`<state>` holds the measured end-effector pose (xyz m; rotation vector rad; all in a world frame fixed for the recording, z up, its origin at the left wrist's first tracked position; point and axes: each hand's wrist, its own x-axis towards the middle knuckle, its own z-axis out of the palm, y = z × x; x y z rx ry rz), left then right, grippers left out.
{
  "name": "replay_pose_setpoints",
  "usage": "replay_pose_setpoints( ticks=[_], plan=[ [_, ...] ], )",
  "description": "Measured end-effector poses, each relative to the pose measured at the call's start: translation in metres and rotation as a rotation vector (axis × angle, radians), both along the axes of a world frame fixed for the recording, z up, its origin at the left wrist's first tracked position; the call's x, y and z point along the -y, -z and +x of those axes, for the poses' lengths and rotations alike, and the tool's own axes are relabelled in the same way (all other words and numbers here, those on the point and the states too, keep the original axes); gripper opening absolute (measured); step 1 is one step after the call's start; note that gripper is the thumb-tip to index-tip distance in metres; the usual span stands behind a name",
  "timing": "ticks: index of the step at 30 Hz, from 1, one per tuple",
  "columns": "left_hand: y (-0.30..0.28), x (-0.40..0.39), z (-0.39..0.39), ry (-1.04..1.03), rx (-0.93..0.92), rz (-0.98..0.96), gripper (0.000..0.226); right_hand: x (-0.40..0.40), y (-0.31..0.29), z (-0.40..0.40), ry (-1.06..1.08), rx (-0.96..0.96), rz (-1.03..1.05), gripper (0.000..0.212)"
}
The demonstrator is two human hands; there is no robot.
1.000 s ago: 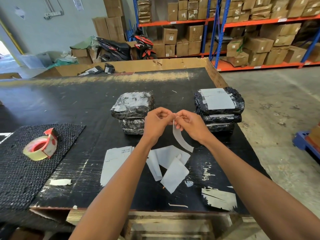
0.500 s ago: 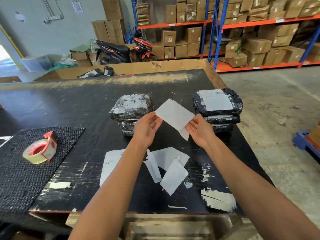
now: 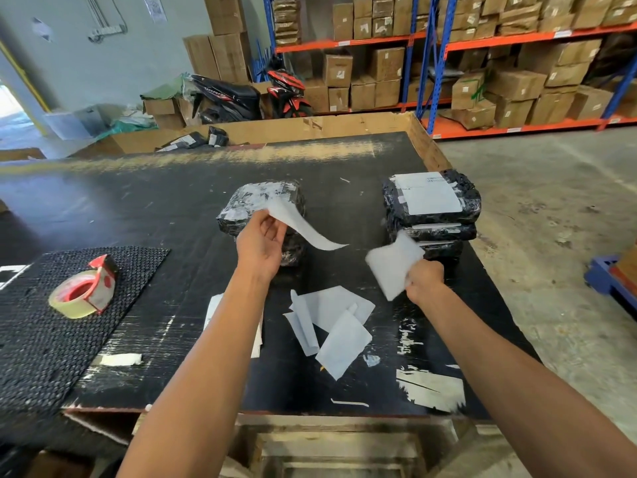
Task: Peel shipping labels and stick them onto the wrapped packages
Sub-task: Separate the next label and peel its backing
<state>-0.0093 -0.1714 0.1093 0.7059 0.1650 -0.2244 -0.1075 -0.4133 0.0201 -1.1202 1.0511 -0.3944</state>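
Observation:
My left hand (image 3: 262,241) pinches a curled white shipping label (image 3: 300,225) in front of a stack of black wrapped packages (image 3: 263,201) that bears no label. My right hand (image 3: 425,281) grips the blurred white backing sheet (image 3: 393,265), pulled away to the right and apart from the label. At the right stands a second stack of wrapped packages (image 3: 432,208); its top one carries a white label (image 3: 427,193). More label sheets (image 3: 212,315) lie under my left forearm, mostly hidden.
Several loose backing papers (image 3: 332,326) lie between my arms on the black table (image 3: 144,201). A tape roll (image 3: 82,293) sits on a dark mat (image 3: 41,332) at the left. The table's right edge drops to the concrete floor; shelving with cartons stands behind.
The label and its backing have come apart. My right hand has pulled the backing down and to the right, while my left hand keeps the label near the left stack.

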Motion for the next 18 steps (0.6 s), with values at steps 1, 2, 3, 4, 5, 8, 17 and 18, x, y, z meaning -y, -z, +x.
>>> replay_pose_setpoints(
  ticks=[1, 2, 3, 4, 5, 8, 17, 18],
  plan=[
    [-0.003, -0.001, -0.001, -0.017, 0.001, -0.005, 0.005, 0.001, 0.008, -0.002, -0.053, -0.124, -0.104, 0.039],
    [-0.006, -0.001, -0.002, -0.03, 0.007, -0.004, 0.006, 0.0, 0.013, -0.005, -0.094, -0.239, -0.199, 0.042],
    [-0.009, -0.001, -0.004, -0.037, 0.018, 0.006, 0.006, -0.004, 0.017, -0.007, -0.143, -0.334, -0.293, 0.042],
    [-0.011, -0.001, -0.007, -0.039, 0.029, 0.024, 0.007, -0.012, 0.02, -0.009, -0.207, -0.395, -0.381, 0.042],
    [-0.012, 0.0, -0.009, -0.039, 0.04, 0.042, 0.007, -0.02, 0.023, -0.011, -0.275, -0.419, -0.462, 0.04],
    [-0.013, 0.005, -0.018, -0.024, 0.062, 0.084, 0.008, -0.049, 0.025, -0.013, -0.405, -0.377, -0.625, 0.034],
    [-0.01, 0.009, -0.033, -0.013, 0.147, 0.244, 0.011, -0.102, 0.031, -0.005, -0.77, -0.105, -0.465, 0.041],
    [-0.011, 0.009, -0.034, -0.019, 0.16, 0.26, 0.011, -0.099, 0.028, -0.006, -0.788, -0.076, -0.44, 0.04]
  ],
)
